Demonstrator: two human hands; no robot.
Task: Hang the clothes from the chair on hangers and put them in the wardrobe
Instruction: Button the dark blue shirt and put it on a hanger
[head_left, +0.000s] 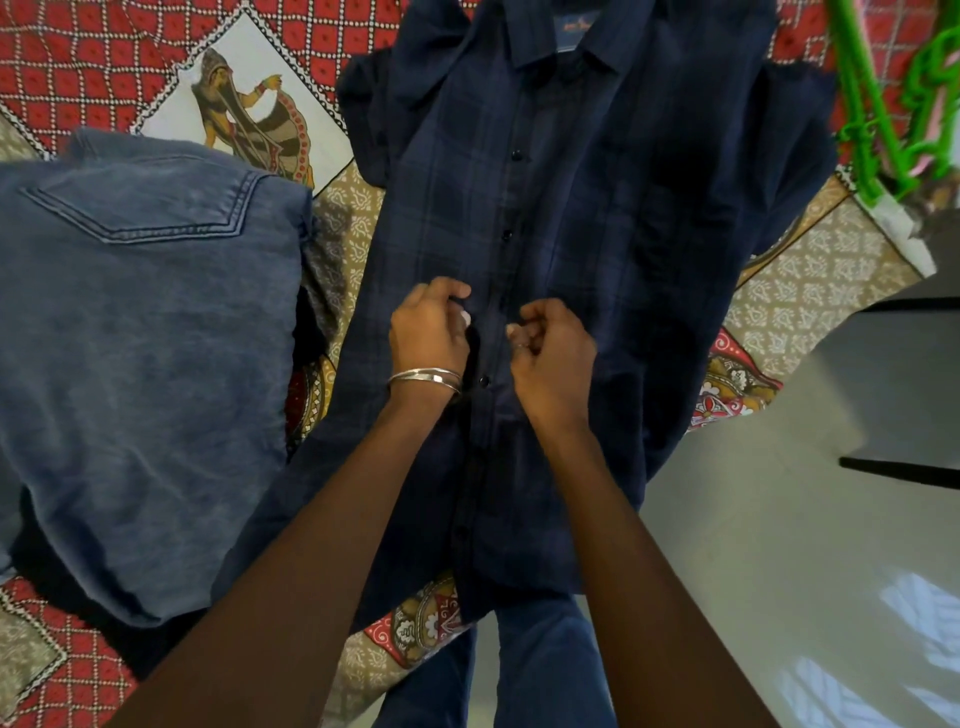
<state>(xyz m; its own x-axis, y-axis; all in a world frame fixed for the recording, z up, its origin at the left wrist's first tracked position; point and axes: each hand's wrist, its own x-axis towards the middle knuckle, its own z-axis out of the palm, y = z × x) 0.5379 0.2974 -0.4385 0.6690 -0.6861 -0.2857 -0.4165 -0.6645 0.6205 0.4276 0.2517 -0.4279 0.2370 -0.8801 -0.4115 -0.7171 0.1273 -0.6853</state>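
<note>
navy plaid shirt (571, 208), faded blue jeans (145, 338), red/tan print bedsheet (104, 62), neon green hangers (893, 114).

Jeans (140, 332) left of shirt (571, 218)

Dim indoor light, sharp centre, warped edges

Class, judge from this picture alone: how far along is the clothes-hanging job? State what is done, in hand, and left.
Done: the dark navy checked shirt lies flat on the patterned bedspread. In hand: the left hand and right hand pinch its button placket, apparently working on a button. Left: no hanger shows in the shirt, the folded blue denim jeans lie untouched beside it, and the green plastic hangers wait at the bedspread's edge. No wardrobe is visible.
</note>
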